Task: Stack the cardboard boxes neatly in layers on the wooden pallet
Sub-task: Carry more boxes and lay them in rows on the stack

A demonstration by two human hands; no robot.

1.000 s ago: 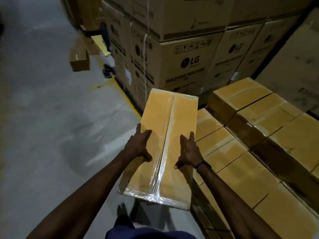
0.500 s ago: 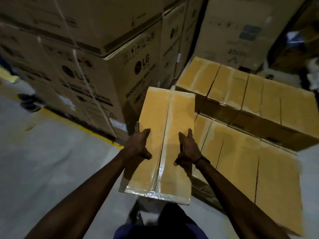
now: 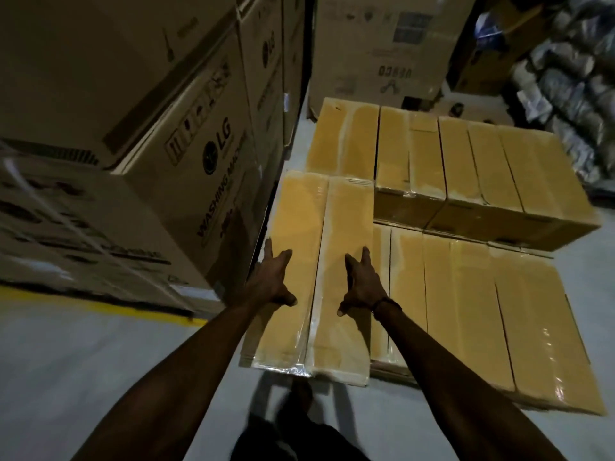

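I carry a long, tape-sealed cardboard box [image 3: 342, 227] lengthwise in front of me. My left hand [image 3: 273, 282] grips its left side and my right hand [image 3: 362, 287] grips its right side, both thumbs lying on top. The box hangs at the left end of the stack, beside a low row of matching boxes [image 3: 466, 311]. Behind that row stands a higher row of the same boxes [image 3: 466, 161]. The wooden pallet under the stack is hidden.
Tall LG washing machine cartons [image 3: 166, 161] rise close on the left, behind a yellow floor line [image 3: 100, 306]. Another big carton [image 3: 382, 44] stands at the back, and wrapped bundles [image 3: 572, 78] are piled at the far right. My foot [image 3: 301, 397] is on grey floor below the box.
I have turned right and stepped closer to the stack. The held box has come from the aisle side up to the left end of the low row. Both hands keep their grip.
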